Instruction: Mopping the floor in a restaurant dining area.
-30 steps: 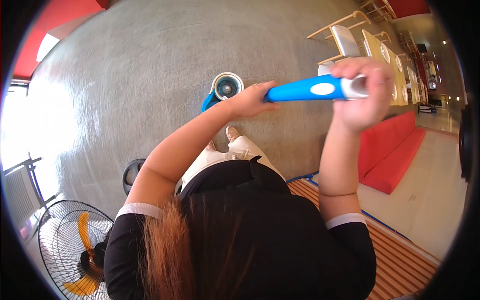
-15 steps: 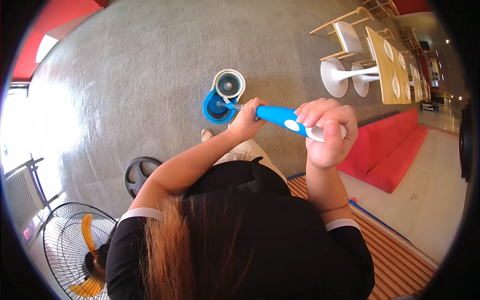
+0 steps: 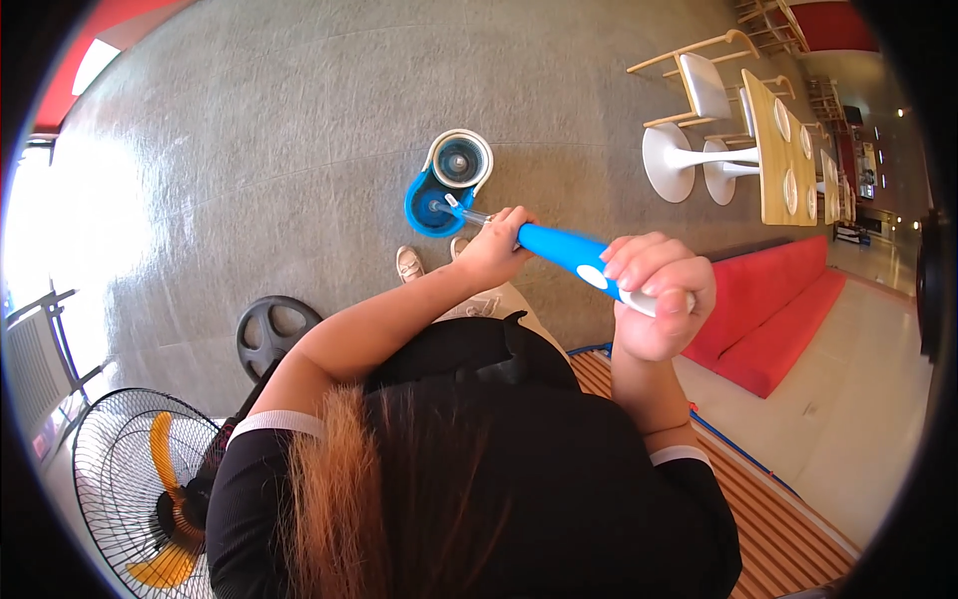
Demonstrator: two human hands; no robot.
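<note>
One blue pole (image 3: 564, 252) is gripped at two places. The left hand (image 3: 497, 250) is closed around it low down, where the blue meets the thin shaft (image 3: 476, 218); the right hand (image 3: 661, 290) is curled over the white end at the top, fingers wrapped across it and thumb folded in.

The pole's long axis slants across the front of the body: from the right hand, high and to the right, it drops forward and leftward through the left hand to the bucket (image 3: 411, 212). That bucket stands on the floor (image 3: 299, 180) ahead of the shoes (image 3: 409, 264), beyond the left hand and a little to its left. So the left hand is the nearer one, and the right sits farthest back along the same line.

The shaft's foot is over the blue basin (image 3: 423, 192), the bucket's near part. The basket (image 3: 488, 162), round and white-rimmed with a hub at its middle, lies farther ahead and slightly right of that foot, off the line of the pole. Whether the foot touches the basin's bottom, I cannot tell.

Well off to the right is a red sofa (image 3: 763, 319); a fan (image 3: 165, 489) stands behind on the left.
</note>
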